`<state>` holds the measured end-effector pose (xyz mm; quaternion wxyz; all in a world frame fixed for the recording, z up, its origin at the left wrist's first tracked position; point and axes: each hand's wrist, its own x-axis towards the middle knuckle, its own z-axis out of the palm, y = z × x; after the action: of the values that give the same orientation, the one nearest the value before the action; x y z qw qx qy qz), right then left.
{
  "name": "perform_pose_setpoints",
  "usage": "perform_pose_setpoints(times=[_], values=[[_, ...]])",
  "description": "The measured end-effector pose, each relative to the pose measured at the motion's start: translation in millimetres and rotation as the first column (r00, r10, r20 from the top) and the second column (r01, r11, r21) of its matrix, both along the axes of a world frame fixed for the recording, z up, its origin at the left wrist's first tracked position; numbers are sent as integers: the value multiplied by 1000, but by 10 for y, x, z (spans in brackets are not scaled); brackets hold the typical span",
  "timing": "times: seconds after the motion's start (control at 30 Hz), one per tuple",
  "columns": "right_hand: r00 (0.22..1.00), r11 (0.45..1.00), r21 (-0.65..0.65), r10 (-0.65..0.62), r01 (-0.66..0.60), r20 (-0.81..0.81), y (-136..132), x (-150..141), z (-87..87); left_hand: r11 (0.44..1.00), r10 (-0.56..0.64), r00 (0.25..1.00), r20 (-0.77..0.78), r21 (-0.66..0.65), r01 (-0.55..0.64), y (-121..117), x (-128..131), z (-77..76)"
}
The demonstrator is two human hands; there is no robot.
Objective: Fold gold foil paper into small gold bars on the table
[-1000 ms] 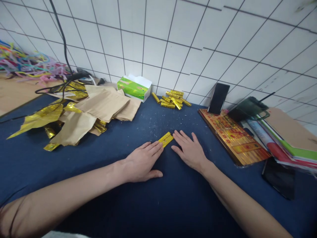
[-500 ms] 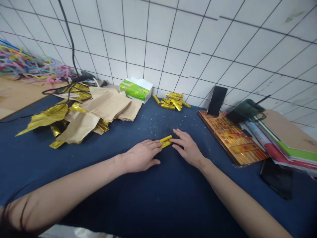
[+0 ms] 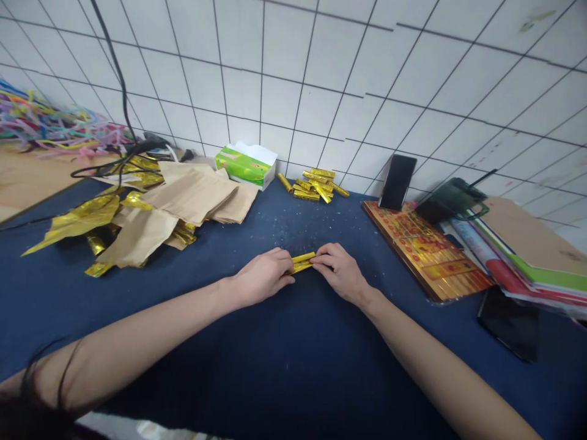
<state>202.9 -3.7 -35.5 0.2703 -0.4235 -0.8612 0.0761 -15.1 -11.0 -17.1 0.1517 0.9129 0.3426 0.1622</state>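
A small folded gold foil paper (image 3: pixel 302 262) lies on the dark blue tabletop (image 3: pixel 293 360) between my two hands. My left hand (image 3: pixel 263 276) has its fingers curled and pinches the paper's left end. My right hand (image 3: pixel 338 272) pinches its right end with bent fingers. Both hands rest low on the cloth. A pile of several finished gold folded pieces (image 3: pixel 314 184) sits farther back by the tiled wall.
Brown paper sheets and loose gold foil (image 3: pixel 151 205) lie at the left. A green tissue box (image 3: pixel 245 165) stands by the wall. At the right are a stack of gold printed sheets (image 3: pixel 426 250), an upright phone (image 3: pixel 397 182), folders (image 3: pixel 518 256) and a flat phone (image 3: pixel 508 324).
Both hands went from lying flat beside the gold paper to closing on its ends. The paper has been folded narrower and now sits gripped between them.
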Motion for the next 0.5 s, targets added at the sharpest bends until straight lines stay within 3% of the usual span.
perform_pose_setpoints(times=[0.33,0.5], values=[[991,985,-174,10,14,132,157,-28,166,992,121,986,-115,61,-114,46,150,76],[989,959,-274,-36,74,144,235,-64,234,985,171,981,-91,-17,-173,109,159,74]])
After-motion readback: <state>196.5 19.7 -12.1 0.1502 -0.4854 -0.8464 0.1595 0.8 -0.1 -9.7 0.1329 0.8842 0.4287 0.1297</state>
